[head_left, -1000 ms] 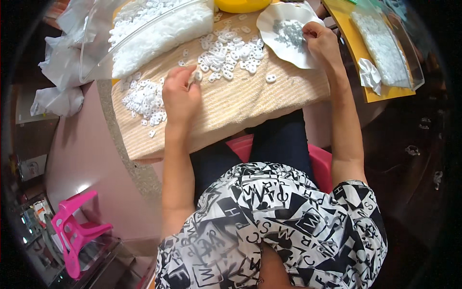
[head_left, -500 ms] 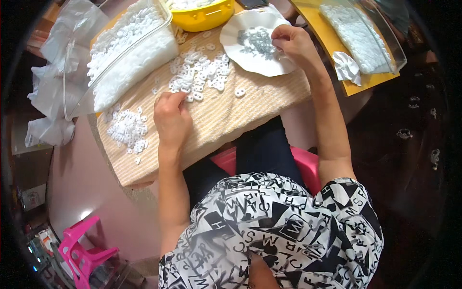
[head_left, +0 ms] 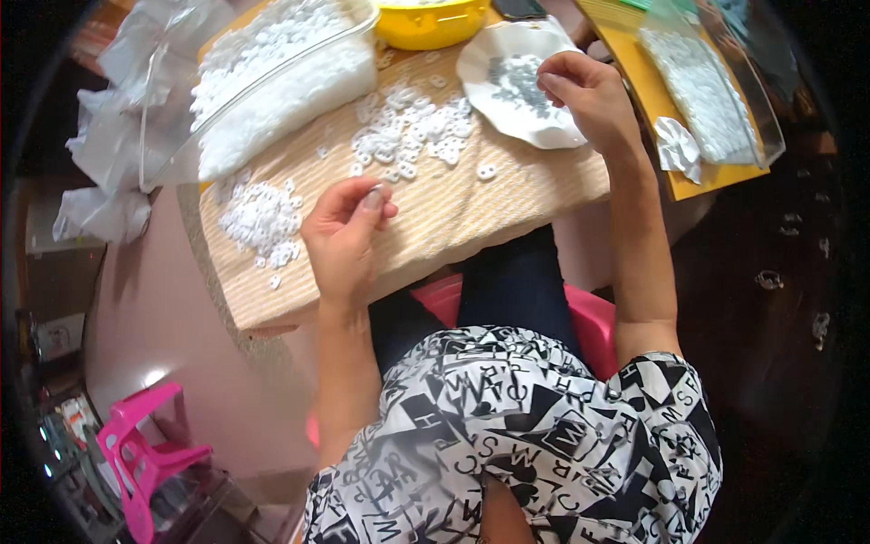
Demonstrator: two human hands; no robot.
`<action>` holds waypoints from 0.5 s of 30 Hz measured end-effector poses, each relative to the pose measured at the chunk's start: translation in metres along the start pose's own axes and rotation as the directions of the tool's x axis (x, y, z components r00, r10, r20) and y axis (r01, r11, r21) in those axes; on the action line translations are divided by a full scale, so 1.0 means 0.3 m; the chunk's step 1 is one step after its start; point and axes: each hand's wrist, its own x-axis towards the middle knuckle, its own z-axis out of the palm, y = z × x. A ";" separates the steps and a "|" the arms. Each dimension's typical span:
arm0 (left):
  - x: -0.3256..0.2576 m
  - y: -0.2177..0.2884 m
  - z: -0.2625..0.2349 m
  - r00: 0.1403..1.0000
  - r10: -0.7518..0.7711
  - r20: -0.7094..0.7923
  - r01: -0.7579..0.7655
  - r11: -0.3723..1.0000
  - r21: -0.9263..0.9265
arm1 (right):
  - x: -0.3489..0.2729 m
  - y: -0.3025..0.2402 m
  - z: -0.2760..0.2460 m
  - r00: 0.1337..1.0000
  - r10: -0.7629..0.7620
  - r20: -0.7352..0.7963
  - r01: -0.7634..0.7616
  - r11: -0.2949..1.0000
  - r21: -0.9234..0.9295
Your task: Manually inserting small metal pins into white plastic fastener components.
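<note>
Above the near part of the cloth, my left hand (head_left: 349,231) is closed in a pinch, with a bit of a small white piece (head_left: 377,188) showing at the fingertips. Just beyond it lies a loose pile of white two-holed plastic pieces (head_left: 412,127). A second heap of similar pieces (head_left: 260,218) is to its left. My right hand (head_left: 594,100) pinches over the right side of a white scalloped plate (head_left: 485,77); what its fingertips hold is too small to make out. Small grey parts (head_left: 535,98) lie spread on that plate.
A clear bin of white pieces (head_left: 290,109) stands at left beside plastic bags (head_left: 100,213). A yellow bowl (head_left: 430,25) and a dark phone (head_left: 518,8) are at the back. Another clear bin (head_left: 702,100) and crumpled paper (head_left: 677,150) sit right. A pink stool (head_left: 136,444) stands lower left.
My left hand has drawn back from the white pile toward me, its pinched fingertips now turned up. My right hand stays pinched over the plate. The whole view has shifted slightly.
</note>
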 end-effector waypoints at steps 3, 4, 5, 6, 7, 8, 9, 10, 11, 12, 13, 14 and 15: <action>-0.024 -0.002 -0.014 1.000 -0.014 0.020 0.016 0.996 -0.088 | -0.046 -0.080 0.105 0.990 -0.030 0.136 0.018 0.996 0.091; -0.034 -0.007 -0.022 0.999 -0.008 0.051 0.015 0.991 -0.133 | -0.069 -0.119 0.142 0.973 -0.027 0.228 0.009 0.997 0.077; -0.045 0.002 -0.008 0.999 -0.034 0.026 0.038 0.985 -0.168 | -0.091 -0.133 0.179 0.958 -0.029 0.285 -0.009 0.991 0.131; -0.055 0.013 0.007 0.999 -0.038 0.023 0.042 0.985 -0.170 | -0.118 -0.153 0.216 0.937 -0.011 0.350 -0.058 0.981 0.188; -0.065 0.024 0.022 1.000 -0.027 0.008 0.028 0.980 -0.196 | -0.146 -0.167 0.250 0.915 0.020 0.402 -0.124 0.964 0.234; -0.077 0.029 0.025 1.000 -0.015 -0.008 0.013 0.975 -0.222 | -0.170 -0.187 0.277 0.885 0.060 0.461 -0.189 0.952 0.240; -0.086 0.027 0.020 1.000 -0.018 -0.011 0.015 0.975 -0.223 | -0.192 -0.202 0.299 0.864 0.076 0.498 -0.243 0.929 0.280; -0.095 0.024 0.015 1.000 0.011 0.001 -0.010 0.975 -0.223 | -0.213 -0.212 0.316 0.841 0.090 0.533 -0.298 0.900 0.317; -0.104 0.020 0.014 0.999 0.040 0.014 -0.036 0.974 -0.224 | -0.231 -0.214 0.327 0.833 0.087 0.546 -0.302 0.899 0.317; -0.113 0.017 0.018 0.999 0.037 0.013 -0.033 0.974 -0.226 | -0.252 -0.216 0.332 0.832 0.091 0.547 -0.305 0.899 0.314; -0.122 0.014 0.027 0.995 0.093 -0.018 -0.095 0.983 -0.160 | -0.272 -0.217 0.336 0.847 0.100 0.522 -0.323 0.877 0.355; -0.128 0.012 0.035 0.987 0.154 -0.046 -0.157 0.983 -0.092 | -0.282 -0.219 0.337 0.860 0.109 0.498 -0.337 0.855 0.395; -0.132 0.008 0.043 0.987 0.153 -0.047 -0.157 0.983 -0.094 | -0.286 -0.218 0.333 0.861 0.120 0.495 -0.332 0.869 0.366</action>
